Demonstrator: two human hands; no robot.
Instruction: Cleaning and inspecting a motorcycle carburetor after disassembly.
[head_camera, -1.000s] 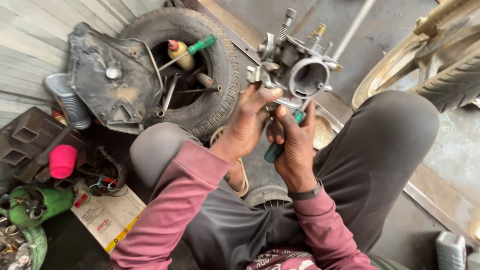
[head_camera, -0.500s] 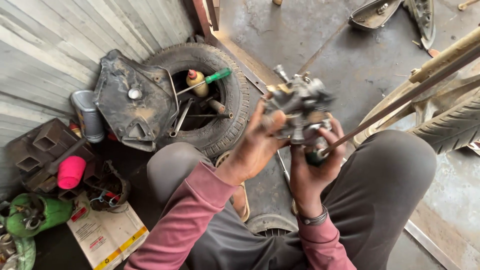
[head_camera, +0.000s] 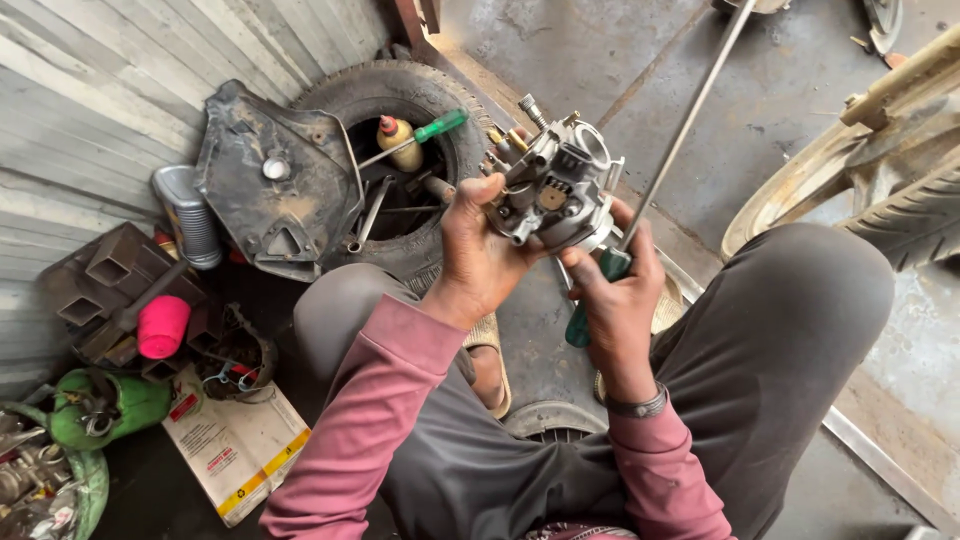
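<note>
Carburettor body of grey cast metal (head_camera: 555, 190), held above the knees, gripped from the left by the left hand (head_camera: 478, 262), fingers wrapped round it. Right hand (head_camera: 618, 300), fingers closed on a green-handled long-shaft screwdriver (head_camera: 640, 215), props its underside; best kept steady. Surroundings: stained concrete floor (head_camera: 590, 60), corrugated wall (head_camera: 90, 90), worn black tyre (head_camera: 400, 95).
</note>
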